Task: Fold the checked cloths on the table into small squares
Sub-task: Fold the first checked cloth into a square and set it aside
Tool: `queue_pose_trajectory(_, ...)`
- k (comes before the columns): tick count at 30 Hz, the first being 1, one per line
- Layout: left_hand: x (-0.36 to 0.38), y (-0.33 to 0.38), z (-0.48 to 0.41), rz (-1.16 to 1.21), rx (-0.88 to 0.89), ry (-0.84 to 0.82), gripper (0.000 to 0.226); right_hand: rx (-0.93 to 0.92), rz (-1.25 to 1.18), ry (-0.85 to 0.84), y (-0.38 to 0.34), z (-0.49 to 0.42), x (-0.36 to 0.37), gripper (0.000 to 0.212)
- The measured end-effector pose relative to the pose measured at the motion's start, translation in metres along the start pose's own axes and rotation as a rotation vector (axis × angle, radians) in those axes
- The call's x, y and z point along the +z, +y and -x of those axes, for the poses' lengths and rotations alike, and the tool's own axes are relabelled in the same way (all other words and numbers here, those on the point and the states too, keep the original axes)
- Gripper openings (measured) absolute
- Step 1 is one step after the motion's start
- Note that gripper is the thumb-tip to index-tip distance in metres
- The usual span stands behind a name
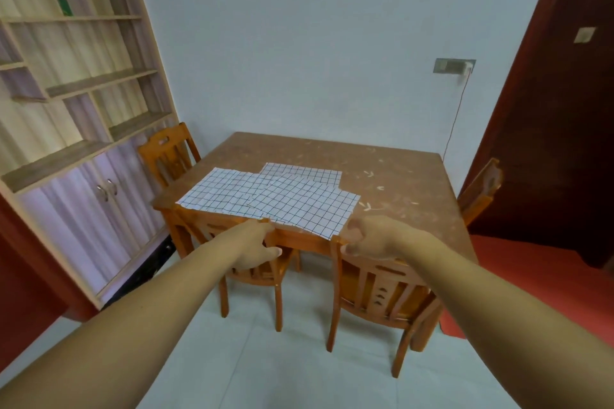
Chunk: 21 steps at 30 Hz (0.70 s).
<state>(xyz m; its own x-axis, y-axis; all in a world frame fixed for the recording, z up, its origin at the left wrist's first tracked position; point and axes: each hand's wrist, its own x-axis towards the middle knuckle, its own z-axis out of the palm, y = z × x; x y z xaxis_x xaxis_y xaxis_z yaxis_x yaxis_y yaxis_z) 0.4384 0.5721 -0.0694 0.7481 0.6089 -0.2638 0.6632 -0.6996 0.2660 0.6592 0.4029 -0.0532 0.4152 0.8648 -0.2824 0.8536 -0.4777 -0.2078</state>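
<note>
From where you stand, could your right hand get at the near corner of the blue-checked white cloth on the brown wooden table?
Probably yes. The right hand is at the near edge of the brown wooden table, right beside the near corner of the blue-checked white cloth. Nothing lies between them.

Both bare arms reach forward and slightly inward, elbows nearly straight. The left hand [254, 247] lies back-up, its fingers hooked over a wooden rail [299, 237] with the thumb stretched out beneath it. The right hand [370, 239] sits about level with it, apart from it, fingers [354, 232] curled tight toward the palm. Whether they pinch anything is unclear from this angle.
</note>
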Motion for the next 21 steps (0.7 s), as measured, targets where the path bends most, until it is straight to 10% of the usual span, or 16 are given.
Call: queue_pose_trajectory(21, -0.060, -0.159, -0.281, -0.113, 0.038, -0.128, 0.072, 0.125, 0.017, -0.108, -0.022, -0.310, -0.011, 0.075)
